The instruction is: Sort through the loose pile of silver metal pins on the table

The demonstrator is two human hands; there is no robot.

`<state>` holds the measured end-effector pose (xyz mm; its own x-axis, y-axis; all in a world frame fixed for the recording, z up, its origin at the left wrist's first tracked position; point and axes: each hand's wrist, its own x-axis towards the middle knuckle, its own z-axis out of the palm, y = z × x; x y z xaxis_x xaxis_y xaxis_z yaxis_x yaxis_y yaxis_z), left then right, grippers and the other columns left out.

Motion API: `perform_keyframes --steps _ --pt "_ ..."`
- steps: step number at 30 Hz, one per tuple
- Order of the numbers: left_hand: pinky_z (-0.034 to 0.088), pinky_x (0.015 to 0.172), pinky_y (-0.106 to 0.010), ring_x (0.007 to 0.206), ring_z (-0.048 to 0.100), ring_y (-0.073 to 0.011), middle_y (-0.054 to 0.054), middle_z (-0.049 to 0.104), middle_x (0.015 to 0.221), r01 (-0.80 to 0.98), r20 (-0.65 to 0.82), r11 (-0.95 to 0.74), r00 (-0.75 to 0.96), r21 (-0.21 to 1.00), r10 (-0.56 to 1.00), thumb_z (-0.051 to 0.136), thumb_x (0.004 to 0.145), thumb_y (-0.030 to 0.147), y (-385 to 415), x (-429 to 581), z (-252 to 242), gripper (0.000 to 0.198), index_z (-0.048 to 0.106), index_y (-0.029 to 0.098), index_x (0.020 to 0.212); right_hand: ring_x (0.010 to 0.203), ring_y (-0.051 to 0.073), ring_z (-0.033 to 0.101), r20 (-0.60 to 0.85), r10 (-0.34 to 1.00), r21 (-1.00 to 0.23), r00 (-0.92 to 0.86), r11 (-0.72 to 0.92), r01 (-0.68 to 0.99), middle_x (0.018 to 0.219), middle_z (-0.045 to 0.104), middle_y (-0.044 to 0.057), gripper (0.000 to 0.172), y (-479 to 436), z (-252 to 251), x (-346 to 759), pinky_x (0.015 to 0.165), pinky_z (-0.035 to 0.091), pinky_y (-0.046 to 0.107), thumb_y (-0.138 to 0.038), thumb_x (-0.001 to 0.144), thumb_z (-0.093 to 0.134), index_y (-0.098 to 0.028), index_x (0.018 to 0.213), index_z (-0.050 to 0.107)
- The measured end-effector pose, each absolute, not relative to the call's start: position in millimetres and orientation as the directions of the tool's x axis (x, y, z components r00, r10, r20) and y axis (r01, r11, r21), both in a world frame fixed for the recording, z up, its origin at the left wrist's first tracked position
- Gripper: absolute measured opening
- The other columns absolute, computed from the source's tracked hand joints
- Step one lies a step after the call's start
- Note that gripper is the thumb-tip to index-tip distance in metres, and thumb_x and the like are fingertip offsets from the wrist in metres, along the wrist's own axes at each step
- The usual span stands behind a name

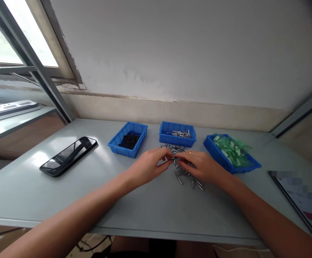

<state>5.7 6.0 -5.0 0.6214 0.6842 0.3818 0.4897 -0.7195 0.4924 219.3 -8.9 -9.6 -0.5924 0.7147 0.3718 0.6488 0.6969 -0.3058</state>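
Note:
My left hand point(153, 163) and my right hand point(199, 165) meet over a loose pile of silver metal pins point(180, 175) on the table. The fingers of both are pinched together at the tips. Between them is a small dark, thin piece, too small and too covered by the fingers to name. Part of the pile lies hidden under my hands. Just behind them is a blue bin point(177, 141) with thin silver pins point(181, 133) in it. Left of my hands stands another blue bin point(122, 151), holding thin black pieces point(129, 140).
At the right, a third blue bin point(219, 157) holds green plastic bags point(231, 150). A black-framed phone-like device point(70, 156) lies at the left. A tablet-like screen point(301, 200) is at the right edge. The wall point(172, 53) rises behind the grey table point(145, 211).

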Motion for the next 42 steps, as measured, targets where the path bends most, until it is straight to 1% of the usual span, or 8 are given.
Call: perform_keyframes --steps 8,15,22,26,31,37,40,42 --pt "0.049 0.074 -0.029 0.085 0.059 -0.0158 -0.003 0.064 0.089 0.497 0.446 -0.755 0.61 0.429 0.655 0.053 0.085 0.025 6.3 5.4 -6.1 0.013 0.058 0.018 0.096 0.073 0.015 0.06 0.418 0.692 -0.263 -0.589 0.713 0.65 0.081 0.065 0.003 0.016 -11.4 -10.2 218.2 0.065 0.045 0.027 -0.024 0.09 0.044 -0.018 0.097 0.057" --pt "0.047 0.08 -0.031 0.09 0.057 -0.0168 -0.005 0.064 0.093 0.47 0.41 -0.785 0.675 0.402 0.614 0.05 0.088 0.026 6.6 4.5 -4.5 0.018 0.062 0.018 0.098 0.065 0.014 0.055 0.531 0.618 -0.217 -0.58 0.761 0.612 0.071 0.061 0.002 0.015 -18.7 -5.0 215.1 0.061 0.042 0.026 -0.023 0.09 0.045 -0.017 0.093 0.058" --pt "0.047 0.067 -0.024 0.077 0.057 -0.0131 -0.004 0.063 0.081 0.398 0.335 -0.776 0.736 0.488 0.588 0.048 0.089 0.026 0.9 7.7 -1.1 0.019 0.064 0.015 0.085 0.065 0.013 0.055 0.598 0.506 -0.15 -0.621 0.833 0.533 0.073 0.063 0.003 0.015 -22.8 -7.1 212.4 0.06 0.041 0.025 -0.023 0.09 0.047 -0.017 0.094 0.06" --pt "0.046 0.066 -0.023 0.074 0.057 -0.0115 -0.002 0.062 0.079 0.386 0.356 -0.738 0.691 0.554 0.629 0.052 0.086 0.023 2.3 8.0 0.5 0.014 0.064 0.016 0.086 0.066 0.013 0.056 0.619 0.523 -0.164 -0.586 0.815 0.556 0.073 0.063 0.003 0.014 -20.0 -8.2 214.7 0.062 0.042 0.025 -0.023 0.09 0.048 -0.017 0.095 0.06" --pt "0.046 0.065 -0.023 0.073 0.057 -0.0117 -0.003 0.061 0.078 0.422 0.478 -0.733 0.564 0.534 0.673 0.054 0.085 0.022 3.4 7.2 1.2 0.012 0.063 0.015 0.088 0.073 0.015 0.059 0.568 0.627 -0.221 -0.533 0.74 0.636 0.079 0.065 0.003 0.016 -14.8 -7.3 217.6 0.065 0.044 0.027 -0.026 0.092 0.045 -0.02 0.097 0.059" --pt "0.049 0.071 -0.026 0.078 0.058 -0.0137 -0.005 0.063 0.082 0.383 0.517 -0.808 0.626 0.448 0.583 0.053 0.086 0.022 1.1 7.0 -3.1 0.014 0.064 0.015 0.091 0.066 0.016 0.056 0.463 0.628 -0.205 -0.625 0.762 0.614 0.071 0.062 0.004 0.018 -16.6 -13.4 210.4 0.06 0.042 0.028 -0.025 0.092 0.042 -0.017 0.084 0.057" --pt "0.049 0.071 -0.026 0.077 0.059 -0.0133 -0.004 0.064 0.082 0.357 0.521 -0.821 0.642 0.446 0.562 0.053 0.086 0.022 0.8 6.7 -3.0 0.014 0.064 0.015 0.091 0.062 0.015 0.054 0.458 0.631 -0.206 -0.626 0.761 0.616 0.067 0.059 0.003 0.018 -18.1 -15.6 208.2 0.057 0.041 0.027 -0.025 0.09 0.043 -0.018 0.077 0.054" --pt "0.05 0.071 -0.025 0.077 0.059 -0.0132 -0.004 0.064 0.082 0.354 0.518 -0.816 0.64 0.456 0.567 0.053 0.085 0.022 1.1 6.3 -2.3 0.013 0.064 0.016 0.091 0.062 0.014 0.055 0.468 0.637 -0.22 -0.613 0.756 0.617 0.068 0.059 0.002 0.015 -18.1 -15.0 208.8 0.057 0.041 0.027 -0.024 0.088 0.045 -0.018 0.079 0.054"
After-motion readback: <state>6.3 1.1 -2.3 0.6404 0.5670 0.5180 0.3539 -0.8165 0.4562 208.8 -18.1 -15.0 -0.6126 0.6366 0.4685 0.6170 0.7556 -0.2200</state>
